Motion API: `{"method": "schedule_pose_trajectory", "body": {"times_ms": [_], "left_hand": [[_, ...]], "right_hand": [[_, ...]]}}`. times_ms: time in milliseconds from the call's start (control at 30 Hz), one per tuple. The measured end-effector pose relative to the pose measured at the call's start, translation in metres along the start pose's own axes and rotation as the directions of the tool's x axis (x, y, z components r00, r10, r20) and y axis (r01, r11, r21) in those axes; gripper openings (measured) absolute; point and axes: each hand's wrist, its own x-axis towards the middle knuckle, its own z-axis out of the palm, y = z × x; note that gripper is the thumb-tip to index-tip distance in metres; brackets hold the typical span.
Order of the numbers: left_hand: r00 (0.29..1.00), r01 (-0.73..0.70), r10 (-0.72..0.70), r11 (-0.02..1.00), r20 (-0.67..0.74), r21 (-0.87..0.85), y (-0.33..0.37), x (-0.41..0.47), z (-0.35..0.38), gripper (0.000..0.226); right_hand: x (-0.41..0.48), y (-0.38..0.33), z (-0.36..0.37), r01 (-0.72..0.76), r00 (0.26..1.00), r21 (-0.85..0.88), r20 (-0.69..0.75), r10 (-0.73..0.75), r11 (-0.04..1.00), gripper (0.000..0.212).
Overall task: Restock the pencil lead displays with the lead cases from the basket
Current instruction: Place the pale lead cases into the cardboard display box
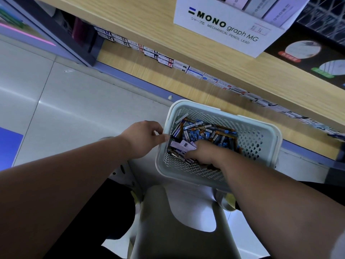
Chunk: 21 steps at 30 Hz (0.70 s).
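The right hand (203, 152) is down inside the basket (258, 141), its fingers curled round a few flat, pale lilac cases (183, 145) that stick out leftward past the knuckles. The left hand (143, 138) is at the basket's left rim, fingers bent, with thumb and forefinger nipping the edge (the fingertips are a little blurred).

Under and beyond the right hand lies a loose heap of lead cases (211, 133): slim, oblong, mostly blue and dark with some orange-brown ones, lying crisscross over the basket's floor. One pale case leans against the far-left inner wall.

The basket is pale, perforated plastic with a thick rolled rim, and sits on a light stool (168, 221) just in front of the person. Its far edge is close to the front lip of the lower wooden shelf (214, 94), where a row of small boxes (168, 60) runs along the back.

Higher up, on the upper shelf (141, 23), stands a white display box (214, 28) printed "MONO graph MG", with lilac cases upright inside. Grey tiled floor (56, 109) lies open to the left of the basket.
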Motion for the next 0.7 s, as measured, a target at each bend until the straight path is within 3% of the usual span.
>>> {"method": "schedule_pose_trajectory", "body": {"times_ms": [133,367,400,500,633,700], "left_hand": [[1.000,0.004,-0.004,1.000,0.001,0.013,0.002,-0.001,-0.001,0.030],[1.000,-0.004,0.005,0.998,-0.023,0.056,0.009,-0.004,-0.004,0.029],[0.999,-0.003,0.006,0.997,-0.040,0.072,0.012,-0.005,-0.004,0.028],[0.986,0.012,0.011,0.990,-0.164,0.141,0.019,-0.012,-0.004,0.029],[0.895,-0.100,0.176,0.975,-0.411,0.200,0.037,-0.021,-0.001,0.027],[0.862,-0.191,0.255,0.964,-0.439,0.185,0.055,-0.024,0.002,0.027]], "right_hand": [[-0.006,0.013,-0.004,-0.011,1.000,0.042,-0.028,0.012,0.999,0.041],[-0.031,0.029,-0.022,-0.017,0.997,0.144,-0.073,0.027,0.989,0.031],[-0.037,0.031,-0.026,-0.027,0.996,0.152,-0.076,0.039,0.988,0.037],[-0.050,0.042,-0.039,-0.013,0.992,0.161,-0.124,0.034,0.987,0.064],[-0.067,0.060,-0.051,0.053,0.975,0.225,-0.221,-0.002,0.973,0.050],[-0.075,0.067,-0.052,0.075,0.963,0.268,-0.271,0.000,0.960,0.036]]}}
